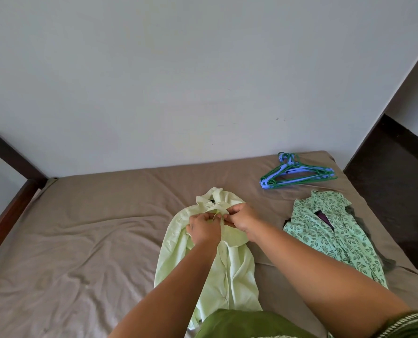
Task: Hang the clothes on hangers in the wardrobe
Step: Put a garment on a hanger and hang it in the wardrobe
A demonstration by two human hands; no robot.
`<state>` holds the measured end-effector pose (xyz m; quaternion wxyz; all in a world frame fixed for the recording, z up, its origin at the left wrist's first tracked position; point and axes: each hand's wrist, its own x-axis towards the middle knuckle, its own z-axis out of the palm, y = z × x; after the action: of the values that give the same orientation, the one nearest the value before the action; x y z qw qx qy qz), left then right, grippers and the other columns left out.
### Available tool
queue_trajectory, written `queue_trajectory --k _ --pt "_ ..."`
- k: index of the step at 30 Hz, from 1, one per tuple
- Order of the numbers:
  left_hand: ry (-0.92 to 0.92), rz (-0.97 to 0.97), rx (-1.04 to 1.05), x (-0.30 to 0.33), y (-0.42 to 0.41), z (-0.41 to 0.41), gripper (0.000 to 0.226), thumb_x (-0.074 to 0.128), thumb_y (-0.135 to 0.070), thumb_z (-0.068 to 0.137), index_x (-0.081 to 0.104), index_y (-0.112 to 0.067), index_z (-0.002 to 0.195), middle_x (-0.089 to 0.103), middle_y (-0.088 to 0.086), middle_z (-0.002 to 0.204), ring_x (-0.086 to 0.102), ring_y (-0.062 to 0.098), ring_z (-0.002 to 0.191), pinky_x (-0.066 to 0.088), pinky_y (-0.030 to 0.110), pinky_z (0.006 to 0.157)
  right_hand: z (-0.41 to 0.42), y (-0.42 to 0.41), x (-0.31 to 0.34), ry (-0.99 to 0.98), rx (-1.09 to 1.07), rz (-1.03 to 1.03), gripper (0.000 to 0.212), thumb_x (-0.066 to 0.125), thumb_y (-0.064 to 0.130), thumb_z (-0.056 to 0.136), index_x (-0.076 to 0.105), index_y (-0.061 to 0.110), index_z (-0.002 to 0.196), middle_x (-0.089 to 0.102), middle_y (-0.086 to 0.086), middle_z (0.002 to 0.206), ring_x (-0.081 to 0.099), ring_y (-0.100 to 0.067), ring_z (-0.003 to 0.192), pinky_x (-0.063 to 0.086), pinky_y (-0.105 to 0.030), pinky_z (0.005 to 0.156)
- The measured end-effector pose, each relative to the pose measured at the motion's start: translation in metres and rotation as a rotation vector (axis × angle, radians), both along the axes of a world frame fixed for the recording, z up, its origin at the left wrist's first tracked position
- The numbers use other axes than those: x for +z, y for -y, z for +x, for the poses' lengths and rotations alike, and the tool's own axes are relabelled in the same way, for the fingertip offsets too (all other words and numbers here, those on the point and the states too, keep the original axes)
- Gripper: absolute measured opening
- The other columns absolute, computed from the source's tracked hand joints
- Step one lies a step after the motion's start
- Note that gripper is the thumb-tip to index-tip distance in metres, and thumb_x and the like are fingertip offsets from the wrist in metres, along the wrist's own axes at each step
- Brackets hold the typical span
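Note:
A pale green shirt [230, 272] lies lengthwise on the bed, collar toward the wall. My left hand [203, 228] and my right hand [242, 219] meet just below the collar, and each pinches the shirt's front fabric with curled fingers. A bundle of blue and green plastic hangers [298, 173] lies on the bed at the far right, apart from both hands. A mint green shirt with a leaf print [335, 230] lies crumpled to the right of my right forearm, over some dark cloth.
The bed [81, 240] has a wrinkled taupe sheet and stands against a pale wall. Its dark wooden frame [10, 198] runs along the left side. A dark floor strip [393, 181] lies past the right edge. No wardrobe is in view.

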<state>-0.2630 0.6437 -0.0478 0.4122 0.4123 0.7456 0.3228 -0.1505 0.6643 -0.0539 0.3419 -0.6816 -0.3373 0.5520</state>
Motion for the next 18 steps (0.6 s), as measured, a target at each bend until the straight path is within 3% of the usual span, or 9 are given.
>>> queue_trajectory --k 2,6,8,11,15,18 --pt "-0.056 0.026 -0.011 0.004 -0.001 -0.001 0.022 0.064 -0.032 0.091 0.073 -0.015 0.102 0.048 -0.004 0.123 0.031 0.021 0.123 0.031 0.027 0.088 -0.003 -0.001 0.001 -0.009 -0.004 0.0 0.011 0.069 0.003 0.084 0.07 0.013 0.081 0.073 -0.008 0.078 0.07 -0.017 0.07 0.057 -0.035 0.083" --pt "-0.195 -0.007 -0.07 0.006 -0.003 -0.006 0.023 0.062 -0.035 0.091 0.071 -0.019 0.105 0.046 -0.004 0.125 0.034 0.021 0.122 0.036 0.03 0.084 -0.004 -0.004 0.007 -0.003 0.063 -0.004 0.012 0.068 0.001 0.084 0.073 0.005 0.095 0.073 -0.011 0.086 0.071 -0.019 0.078 0.056 -0.033 0.086" --pt "-0.207 -0.015 -0.061 0.005 -0.006 -0.009 0.021 0.062 -0.034 0.091 0.07 -0.02 0.104 0.046 -0.004 0.126 0.035 0.021 0.122 0.042 0.033 0.088 -0.006 -0.004 0.011 -0.008 0.106 -0.003 0.018 0.061 -0.005 0.087 0.072 0.002 0.1 0.073 -0.013 0.091 0.071 -0.021 0.081 0.056 -0.031 0.086" --pt "-0.162 -0.049 -0.101 0.003 -0.012 -0.013 0.019 0.061 -0.033 0.09 0.07 -0.022 0.103 0.049 -0.001 0.125 0.034 0.022 0.122 0.044 0.042 0.096 -0.006 -0.003 0.016 -0.015 0.147 0.008 0.026 0.053 -0.012 0.088 0.073 0.004 0.09 0.072 -0.014 0.087 0.069 -0.021 0.077 0.057 -0.028 0.082" --pt "-0.064 -0.09 -0.157 0.011 -0.01 -0.01 0.026 0.045 -0.027 0.094 0.069 -0.017 0.101 0.048 0.008 0.123 0.039 0.026 0.12 0.044 0.044 0.098 -0.002 -0.001 0.015 -0.009 0.053 0.061 0.014 0.077 -0.004 0.075 0.068 0.006 0.071 0.07 -0.015 0.075 0.069 -0.024 0.07 0.058 -0.033 0.079" --pt "0.071 -0.117 -0.167 0.019 -0.01 -0.009 0.051 0.039 -0.053 0.095 0.062 -0.012 0.115 0.049 0.004 0.121 0.03 0.019 0.128 0.035 0.035 0.097 -0.002 0.001 0.013 0.01 -0.004 0.07 0.019 0.083 -0.001 0.068 0.065 0.006 0.067 0.069 -0.011 0.069 0.069 -0.023 0.067 0.059 -0.031 0.074"
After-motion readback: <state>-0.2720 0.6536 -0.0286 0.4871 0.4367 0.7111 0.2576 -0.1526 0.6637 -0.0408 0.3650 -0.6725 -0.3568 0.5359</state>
